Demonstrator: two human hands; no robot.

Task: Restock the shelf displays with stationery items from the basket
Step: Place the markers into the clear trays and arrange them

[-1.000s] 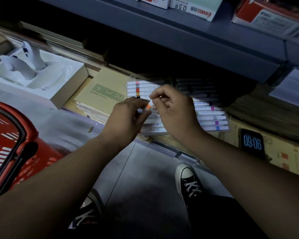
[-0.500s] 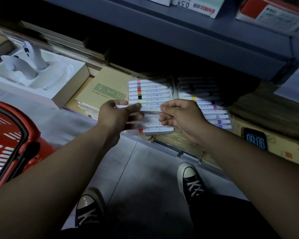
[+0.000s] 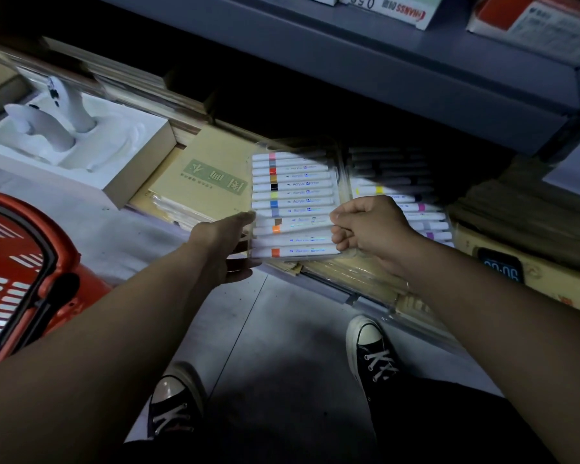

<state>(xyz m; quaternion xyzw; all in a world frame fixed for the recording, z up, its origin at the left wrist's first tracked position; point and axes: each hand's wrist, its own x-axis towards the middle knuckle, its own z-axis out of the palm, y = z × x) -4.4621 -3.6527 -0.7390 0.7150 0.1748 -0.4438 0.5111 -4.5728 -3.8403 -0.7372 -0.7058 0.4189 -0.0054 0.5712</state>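
A clear case [image 3: 298,146] of white acrylic markers with coloured bands lies on the bottom shelf, on top of yellow packs. My left hand [image 3: 225,242] lies against the case's left edge, fingers straight and thumb under its near corner. My right hand [image 3: 372,229] is curled at the case's right side and pinches the end of an orange-banded marker [image 3: 298,228], which lies slightly tilted among the lower markers. The red basket [image 3: 14,262] stands on the floor at the left; its contents are out of sight.
A second marker case [image 3: 392,189] sits just right of the first, half in shadow. A white foam tray [image 3: 121,169] and yellow notebooks [image 3: 208,175] lie to the left. A phone timer [image 3: 499,269] rests at right. A grey shelf [image 3: 349,61] overhangs. My shoes [image 3: 372,349] are below.
The orange-banded marker has gone from between both hands, above the case, down into the row of markers. My left hand let go of it and moved to the case's left edge.
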